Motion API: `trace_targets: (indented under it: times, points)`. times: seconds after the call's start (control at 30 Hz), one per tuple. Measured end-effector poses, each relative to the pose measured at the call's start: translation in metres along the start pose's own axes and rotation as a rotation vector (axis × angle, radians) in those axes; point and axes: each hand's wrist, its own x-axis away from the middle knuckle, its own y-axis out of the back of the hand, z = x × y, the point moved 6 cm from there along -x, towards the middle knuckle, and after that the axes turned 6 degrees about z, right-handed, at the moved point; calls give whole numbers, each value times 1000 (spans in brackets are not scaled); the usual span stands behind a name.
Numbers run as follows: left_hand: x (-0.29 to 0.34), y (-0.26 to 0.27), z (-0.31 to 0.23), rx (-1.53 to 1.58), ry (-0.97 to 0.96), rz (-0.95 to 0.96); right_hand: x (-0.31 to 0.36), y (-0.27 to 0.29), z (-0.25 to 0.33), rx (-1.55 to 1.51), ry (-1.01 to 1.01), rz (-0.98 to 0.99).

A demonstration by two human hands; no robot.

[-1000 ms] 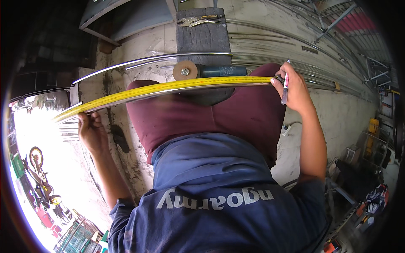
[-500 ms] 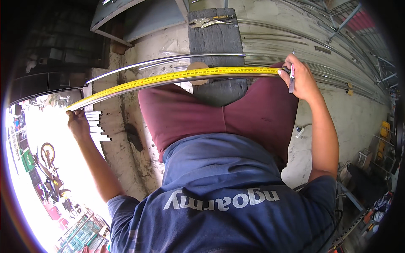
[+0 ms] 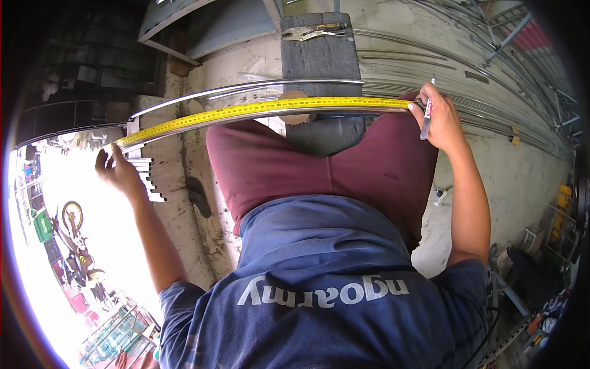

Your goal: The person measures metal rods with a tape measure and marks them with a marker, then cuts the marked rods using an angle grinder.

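Tape (image 3: 246,110) | left hand (image 3: 123,174) now at left end | marker (image 3: 424,127) still held

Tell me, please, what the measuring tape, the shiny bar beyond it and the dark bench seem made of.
Measuring tape: probably coated steel or plastic, from its thin, smooth yellow band. Bar: likely polished metal, given its bright reflections. Bench: perhaps worn wood, matt, its top scuffed.

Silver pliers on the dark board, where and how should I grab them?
By the slimmer handle end, probably from the near right: the silver pliers lie flat across the board, wider head left, handles right. Your right hand is on that side, though it holds a marker.
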Motion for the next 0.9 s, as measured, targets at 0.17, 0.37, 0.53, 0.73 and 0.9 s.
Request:
trace_targets:
  times: [0.17, 0.37, 0.53, 0.73, 0.9]
  points:
    - [86, -59, -126, -427, -902, 511, 1, 0, 4, -7, 7, 5]
    - [131, -110, -159, -528, -930, 988, 2, 1, 2, -10, 25, 6]
    - [148, -136, -175, -550, -849, 1133, 6, 2, -1, 31, 38, 35]
    - [181, -176, -196, -530, -683, 1361, 6, 1, -1, 53, 33, 28]
    - [206, -201, -218, -474, -751, 1392, 7, 1, -3, 40, 41, 20]
